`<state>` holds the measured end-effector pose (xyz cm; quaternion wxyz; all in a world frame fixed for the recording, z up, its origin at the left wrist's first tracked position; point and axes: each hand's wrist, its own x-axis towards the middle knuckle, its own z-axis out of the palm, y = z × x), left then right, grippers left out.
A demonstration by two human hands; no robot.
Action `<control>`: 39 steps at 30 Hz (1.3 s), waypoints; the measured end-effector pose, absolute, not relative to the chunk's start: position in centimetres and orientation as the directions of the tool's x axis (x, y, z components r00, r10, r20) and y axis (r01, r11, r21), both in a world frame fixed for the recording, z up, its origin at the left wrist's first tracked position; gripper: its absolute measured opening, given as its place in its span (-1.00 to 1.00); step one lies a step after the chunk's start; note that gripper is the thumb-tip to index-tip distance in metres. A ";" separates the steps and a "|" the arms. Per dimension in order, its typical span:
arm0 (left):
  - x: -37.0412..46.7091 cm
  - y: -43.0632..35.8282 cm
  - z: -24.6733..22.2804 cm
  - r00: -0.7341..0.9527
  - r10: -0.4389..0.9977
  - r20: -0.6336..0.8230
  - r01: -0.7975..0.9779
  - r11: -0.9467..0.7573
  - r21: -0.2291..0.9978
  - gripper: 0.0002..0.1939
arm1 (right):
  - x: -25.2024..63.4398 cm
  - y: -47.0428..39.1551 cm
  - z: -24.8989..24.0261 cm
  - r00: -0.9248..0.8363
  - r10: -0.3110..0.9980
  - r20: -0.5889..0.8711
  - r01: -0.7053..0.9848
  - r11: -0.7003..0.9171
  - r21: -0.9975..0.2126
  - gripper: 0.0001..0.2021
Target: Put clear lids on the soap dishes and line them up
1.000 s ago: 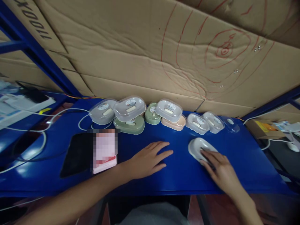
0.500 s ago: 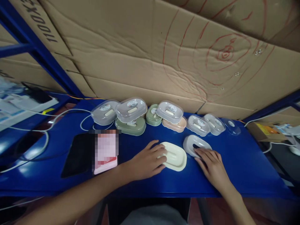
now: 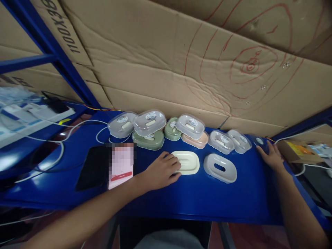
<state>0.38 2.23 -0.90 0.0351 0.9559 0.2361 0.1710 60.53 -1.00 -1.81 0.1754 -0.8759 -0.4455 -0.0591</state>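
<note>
Cream tray under left hand; right hand outstretched on clear lid.

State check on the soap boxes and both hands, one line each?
cream tray: open, no lid, flat on the shelf, left hand on its left end.
grey-white tray: open, no lid, untouched.
clear lid: loose, off any box, under the right hand's fingertips.
lidded boxes: closed, some stacked in twos.
left hand: resting, no closed grip.
right hand: flat, fingers extended.
</note>
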 end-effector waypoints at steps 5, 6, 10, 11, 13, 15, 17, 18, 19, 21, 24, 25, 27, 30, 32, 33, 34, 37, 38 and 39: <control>0.3 2.3 -1.0 0.837 0.458 0.300 0.436 -0.889 0.140 -0.85 | 60.1 -5.5 -3.7 0.532 0.811 0.246 0.842 -0.476 -0.253 -0.11; 0.3 2.3 -1.1 0.838 0.455 0.301 0.434 -0.891 0.138 -0.85 | 59.4 -7.2 -4.1 0.513 0.820 0.255 0.854 -0.458 -0.247 -0.07; 0.2 2.2 -1.1 0.843 0.445 0.301 0.429 -0.895 0.123 -0.87 | 54.7 -14.8 -5.5 0.372 0.864 0.339 0.922 -0.304 -0.237 -0.07; 0.2 2.2 -1.1 0.847 0.442 0.296 0.426 -0.897 0.122 -0.88 | 53.0 -16.3 -5.6 0.343 0.882 0.324 0.931 -0.271 -0.246 -0.14; 0.2 2.2 -1.1 0.853 0.437 0.284 0.420 -0.899 0.122 -0.88 | 49.5 -18.2 -5.5 0.278 0.921 0.272 0.938 -0.200 -0.282 -0.26; 0.2 2.3 -1.0 0.854 0.439 0.279 0.422 -0.898 0.120 -0.88 | 45.9 -18.5 -5.1 0.205 0.947 0.247 0.949 -0.131 -0.286 -0.31; 0.2 2.3 -0.9 0.850 0.445 0.280 0.429 -0.895 0.121 -0.88 | 42.7 -17.4 -4.3 0.136 0.946 0.296 0.969 -0.065 -0.238 -0.31; 0.2 2.3 -0.9 0.849 0.447 0.282 0.430 -0.894 0.125 -0.88 | 41.3 -16.5 -4.0 0.096 0.938 0.333 0.978 -0.027 -0.205 -0.30; 0.3 2.4 -0.8 0.848 0.447 0.284 0.428 -0.894 0.131 -0.89 | 40.0 -15.5 -3.6 0.046 0.929 0.366 0.985 0.018 -0.171 -0.30; 0.3 2.3 -0.8 0.849 0.446 0.285 0.422 -0.895 0.144 -0.89 | 37.9 -13.2 -2.9 -0.093 0.923 0.375 0.984 0.142 -0.106 -0.33; 0.2 2.4 -0.8 0.841 0.456 0.290 0.435 -0.890 0.139 -0.89 | 35.6 -10.0 -1.6 -0.313 0.903 0.295 0.940 0.339 -0.041 -0.50; 0.1 2.5 -0.8 0.836 0.464 0.292 0.445 -0.886 0.133 -0.88 | 35.1 -9.0 -1.0 -0.363 0.891 0.274 0.921 0.387 -0.037 -0.57; 0.0 2.5 -0.7 0.827 0.481 0.293 0.465 -0.876 0.124 -0.86 | 34.2 -7.4 0.3 -0.418 0.869 0.265 0.893 0.447 -0.057 -0.69; 0.0 2.5 -0.7 0.828 0.486 0.279 0.470 -0.873 0.128 -0.88 | 32.8 -5.5 2.3 -0.444 0.841 0.310 0.859 0.498 -0.120 -0.80; 0.1 2.2 -0.7 0.819 0.490 0.298 0.466 -0.872 0.151 -0.86 | 31.4 -4.5 2.9 -0.487 0.809 0.329 0.821 0.552 -0.144 -0.80; 0.2 2.1 -0.8 0.806 0.496 0.323 0.465 -0.868 0.172 -0.79 | 30.6 -4.0 2.9 -0.530 0.785 0.320 0.791 0.594 -0.145 -0.79; 0.2 2.0 -0.8 0.789 0.503 0.353 0.465 -0.864 0.193 -0.70 | 29.8 -3.7 2.7 -0.576 0.758 0.307 0.759 0.635 -0.145 -0.76; 0.4 1.7 -0.9 0.755 0.514 0.406 0.466 -0.857 0.218 -0.53 | 27.8 -3.3 1.2 -0.647 0.697 0.309 0.695 0.706 -0.136 -0.71; 0.4 1.6 -1.0 0.758 0.513 0.402 0.470 -0.858 0.208 -0.50 | 27.4 -3.4 0.7 -0.650 0.687 0.324 0.689 0.713 -0.130 -0.68; 0.3 1.7 -1.0 0.766 0.512 0.389 0.476 -0.858 0.192 -0.50 | 27.1 -3.5 0.1 -0.650 0.681 0.337 0.688 0.716 -0.120 -0.66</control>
